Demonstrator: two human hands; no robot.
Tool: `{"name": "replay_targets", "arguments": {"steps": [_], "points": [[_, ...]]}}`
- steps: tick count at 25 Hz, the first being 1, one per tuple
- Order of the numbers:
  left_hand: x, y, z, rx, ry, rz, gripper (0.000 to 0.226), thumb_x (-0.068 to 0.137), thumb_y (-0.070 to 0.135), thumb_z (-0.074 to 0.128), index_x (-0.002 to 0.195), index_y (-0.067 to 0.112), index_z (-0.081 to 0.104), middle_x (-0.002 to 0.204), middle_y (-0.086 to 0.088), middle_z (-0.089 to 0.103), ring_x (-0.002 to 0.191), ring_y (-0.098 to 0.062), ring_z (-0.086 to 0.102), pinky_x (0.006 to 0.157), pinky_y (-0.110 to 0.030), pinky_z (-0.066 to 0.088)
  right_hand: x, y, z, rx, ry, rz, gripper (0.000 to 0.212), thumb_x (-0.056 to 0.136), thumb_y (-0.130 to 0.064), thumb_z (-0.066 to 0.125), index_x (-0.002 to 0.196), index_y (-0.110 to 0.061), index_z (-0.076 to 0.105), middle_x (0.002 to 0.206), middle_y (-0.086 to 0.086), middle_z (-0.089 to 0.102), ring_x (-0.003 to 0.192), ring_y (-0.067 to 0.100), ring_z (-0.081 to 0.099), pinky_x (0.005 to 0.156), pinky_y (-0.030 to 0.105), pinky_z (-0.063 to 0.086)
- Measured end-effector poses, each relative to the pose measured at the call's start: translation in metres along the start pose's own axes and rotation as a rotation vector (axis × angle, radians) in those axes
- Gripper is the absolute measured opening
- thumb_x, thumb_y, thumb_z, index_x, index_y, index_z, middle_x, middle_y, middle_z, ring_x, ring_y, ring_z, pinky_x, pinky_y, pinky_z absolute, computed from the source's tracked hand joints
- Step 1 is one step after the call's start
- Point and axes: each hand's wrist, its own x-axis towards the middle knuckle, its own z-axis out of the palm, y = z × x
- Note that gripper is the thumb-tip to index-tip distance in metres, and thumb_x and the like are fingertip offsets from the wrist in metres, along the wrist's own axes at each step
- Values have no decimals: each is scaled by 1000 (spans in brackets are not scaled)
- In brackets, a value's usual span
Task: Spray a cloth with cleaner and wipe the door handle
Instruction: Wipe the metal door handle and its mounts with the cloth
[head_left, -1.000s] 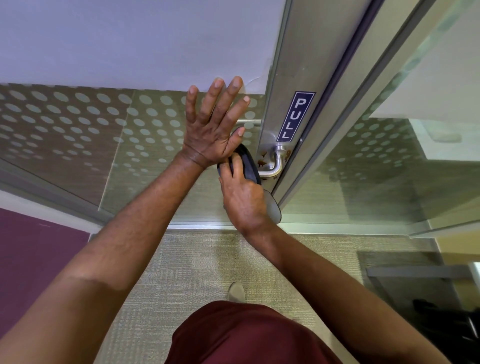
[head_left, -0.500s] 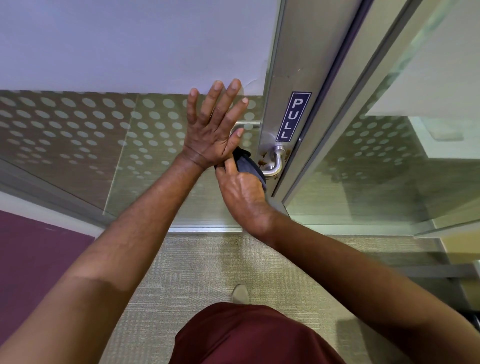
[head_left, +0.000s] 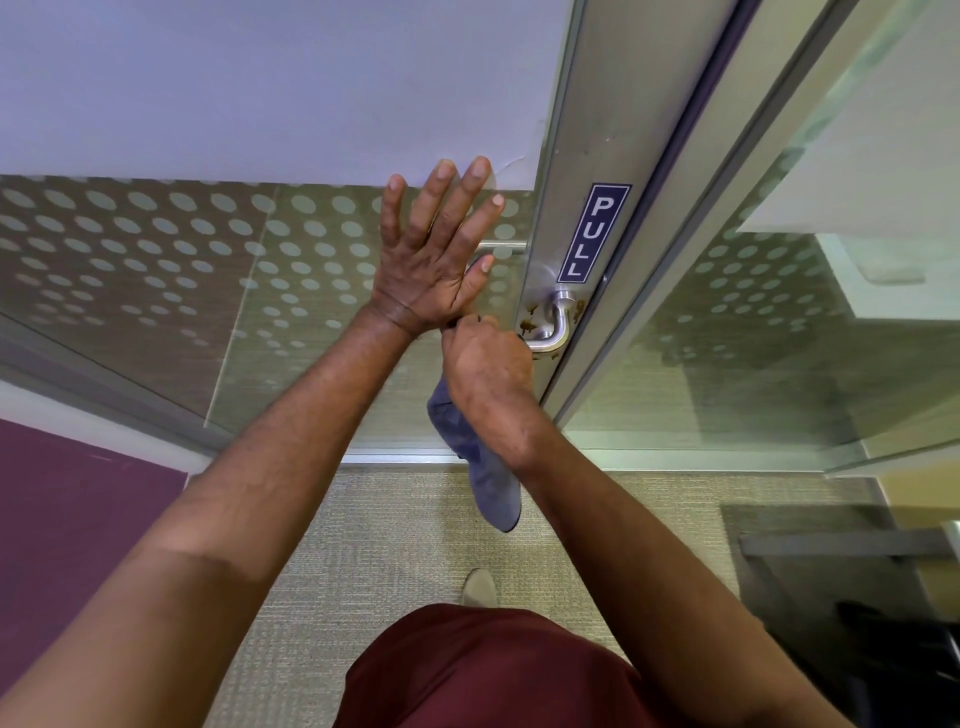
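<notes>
Head view: left hand (head_left: 434, 270) lies flat, fingers spread, on the glass door (head_left: 218, 270); right hand (head_left: 485, 366) clenches the blue cloth (head_left: 485, 470) around the stained metal handle (head_left: 553, 325).

Office: dotted glass partition (head_left: 156, 249), PULL sign (head_left: 594, 232), carpet (head_left: 374, 561).

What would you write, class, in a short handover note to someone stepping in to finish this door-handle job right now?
Left hand: open, fingers spread flat against the glass door panel.
Right hand: grips the blue-grey cloth at the free end of the metal door handle; the cloth's tail hangs below the wrist.
Done: cloth is at the handle, wiping under way. No spray bottle in view.
Left: brown spots remain on the plate by the handle's base; wipe these and the bend.
</notes>
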Motion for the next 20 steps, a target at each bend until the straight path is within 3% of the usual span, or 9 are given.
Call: {"name": "replay_targets", "arguments": {"steps": [5, 10, 14, 20], "points": [[-1, 0, 1, 8, 9, -1, 55, 105, 43, 36, 155, 19, 39, 163, -9, 31, 162, -19, -7, 129, -51, -7, -8, 5, 0, 231, 135, 102, 35, 110, -43, 39, 119, -14, 56, 106, 6, 69, 89, 32, 72, 61, 35, 38], [-1, -1, 1, 1, 17, 20, 57, 106, 44, 35, 158, 20, 34, 176, 1, -3, 162, -20, -6, 129, -51, -8, -33, 23, 19, 70, 349, -76, 46, 112, -51, 28, 137, -19, 51, 109, 2, 61, 81, 19, 67, 52, 33, 55], [-2, -2, 3, -5, 19, 21, 59, 105, 45, 37, 159, 20, 33, 176, 1, -2, 163, -21, -4, 130, -51, -7, -44, 66, 40, 94, 409, -213, 48, 108, -45, 44, 150, -24, 42, 137, 3, 57, 76, 19, 69, 49, 33, 59], [-2, -1, 3, -36, 21, 7, 58, 105, 44, 37, 157, 20, 36, 176, 1, 0, 163, -21, -3, 130, -51, -7, -44, 122, 54, 217, 470, -199, 56, 100, -32, 63, 153, -26, 43, 150, 3, 49, 94, 22, 70, 56, 33, 59]]}}
